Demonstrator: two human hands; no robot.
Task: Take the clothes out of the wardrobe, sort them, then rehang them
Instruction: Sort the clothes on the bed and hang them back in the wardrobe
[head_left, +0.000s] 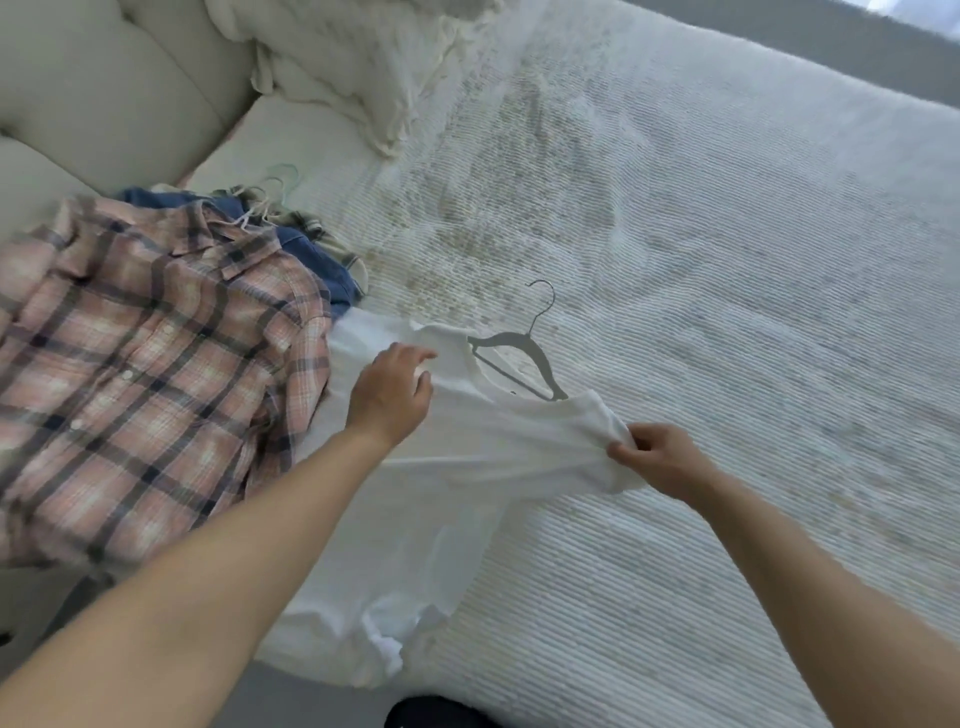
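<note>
The right hand (657, 457) pinches a sleeve of the white T-shirt (467, 467) lying on the bed (727, 260); the left hand (389, 392) rests spread on its shoulder. A grey hanger (524, 353) protrudes from the collar, a plaid shirt (150, 353) beside it.

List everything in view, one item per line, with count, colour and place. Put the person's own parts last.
white T-shirt: one, white, spread on the bed in front of the person, partly on a hanger
grey hanger: one, grey, in the T-shirt's neck, hook pointing up the bed
plaid shirt: one, pink with dark checks, on top of the pile at left
blue garment: one, blue, under the plaid shirt
pale hangers: a few, whitish and pale green, at the top of the pile
bedspread: one, white, ribbed, covering the bed
pillows: white, crumpled, at the head
headboard: cream, padded, top left
left hand: on the T-shirt's left shoulder
right hand: fingers pinch the right sleeve
</note>
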